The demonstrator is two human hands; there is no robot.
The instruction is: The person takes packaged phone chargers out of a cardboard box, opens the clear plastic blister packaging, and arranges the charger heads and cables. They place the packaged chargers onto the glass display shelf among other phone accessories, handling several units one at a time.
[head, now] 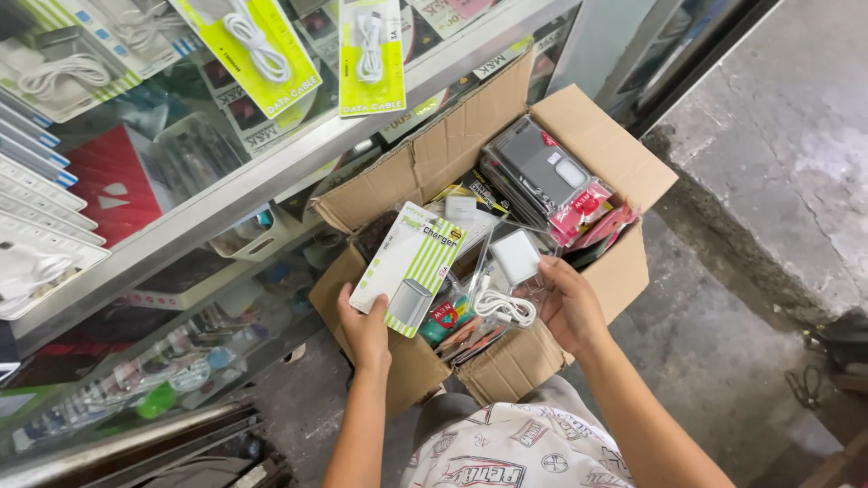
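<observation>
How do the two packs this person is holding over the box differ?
The left hand holds a green-and-white striped card pack, opaque and flat. The right hand holds a clear plastic pack, see-through, showing a white plug block and a coiled white cable. Both are held over the open cardboard box.

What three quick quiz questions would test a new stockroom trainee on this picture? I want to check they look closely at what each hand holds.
1. True or false: the left hand holds a green-and-white striped boxed charger.
2. What does the right hand hold? A) a red pouch B) a clear packet with a white plug and coiled cable C) nothing
3. Where do both hands work: over the cardboard box or over the glass display case?

Key
1. True.
2. B.
3. Over the cardboard box, open and full of packaged accessories, beside the glass display case.
</observation>
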